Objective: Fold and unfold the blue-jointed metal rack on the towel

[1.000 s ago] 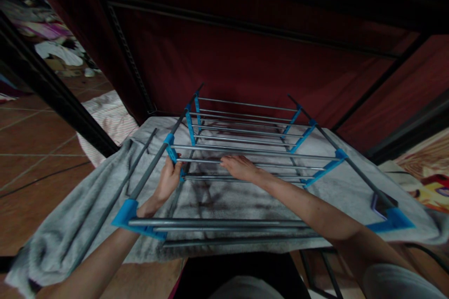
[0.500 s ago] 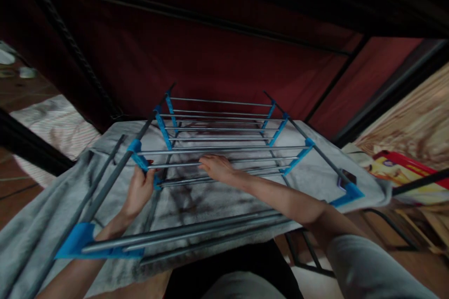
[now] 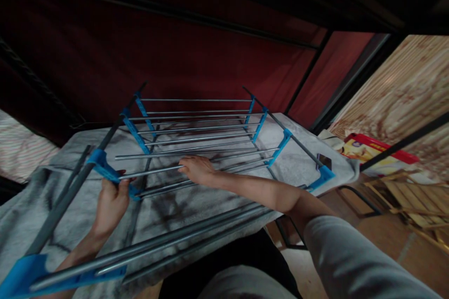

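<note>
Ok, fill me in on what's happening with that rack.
A person is working on a rack of grey tubes and blue brackets. The left hand grips a near-left bracket, where one rod ends; the right hand holds that rod further along. Just behind it, another rod has its left end free, out of the bracket. The rack stands on a grey cloth, with a phone near its right side.

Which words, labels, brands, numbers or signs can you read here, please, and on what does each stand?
No text is readable.
Red-and-yellow printed package: its lettering-like marks are too blurred to read.
Blue plastic connectors: no lettering can be made out.
</note>
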The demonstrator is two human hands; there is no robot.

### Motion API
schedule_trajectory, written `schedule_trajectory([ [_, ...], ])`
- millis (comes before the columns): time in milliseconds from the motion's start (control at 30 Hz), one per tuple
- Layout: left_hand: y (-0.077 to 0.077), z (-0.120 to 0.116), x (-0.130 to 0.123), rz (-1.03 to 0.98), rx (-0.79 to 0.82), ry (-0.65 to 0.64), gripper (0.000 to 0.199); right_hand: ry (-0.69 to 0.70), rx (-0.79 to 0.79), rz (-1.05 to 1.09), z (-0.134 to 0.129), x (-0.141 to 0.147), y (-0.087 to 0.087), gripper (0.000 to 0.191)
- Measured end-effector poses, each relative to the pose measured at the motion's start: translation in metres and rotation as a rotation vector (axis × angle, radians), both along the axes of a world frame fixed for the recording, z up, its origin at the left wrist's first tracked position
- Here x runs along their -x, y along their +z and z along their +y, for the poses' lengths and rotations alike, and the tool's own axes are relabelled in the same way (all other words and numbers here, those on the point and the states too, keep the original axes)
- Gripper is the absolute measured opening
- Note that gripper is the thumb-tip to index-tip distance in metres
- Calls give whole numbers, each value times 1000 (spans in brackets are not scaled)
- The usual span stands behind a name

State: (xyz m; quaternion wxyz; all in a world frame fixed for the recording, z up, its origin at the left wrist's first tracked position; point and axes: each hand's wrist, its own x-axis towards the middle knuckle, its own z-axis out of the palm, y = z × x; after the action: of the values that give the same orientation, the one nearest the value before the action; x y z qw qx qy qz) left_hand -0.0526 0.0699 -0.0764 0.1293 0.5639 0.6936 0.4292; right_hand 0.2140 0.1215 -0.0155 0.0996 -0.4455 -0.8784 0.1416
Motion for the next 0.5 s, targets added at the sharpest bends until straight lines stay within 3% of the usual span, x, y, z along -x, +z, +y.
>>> schedule_trajectory([
  [500, 10, 3, 16, 63, 127, -72, 55, 68, -24, -58, -4, -3, 8, 25],
])
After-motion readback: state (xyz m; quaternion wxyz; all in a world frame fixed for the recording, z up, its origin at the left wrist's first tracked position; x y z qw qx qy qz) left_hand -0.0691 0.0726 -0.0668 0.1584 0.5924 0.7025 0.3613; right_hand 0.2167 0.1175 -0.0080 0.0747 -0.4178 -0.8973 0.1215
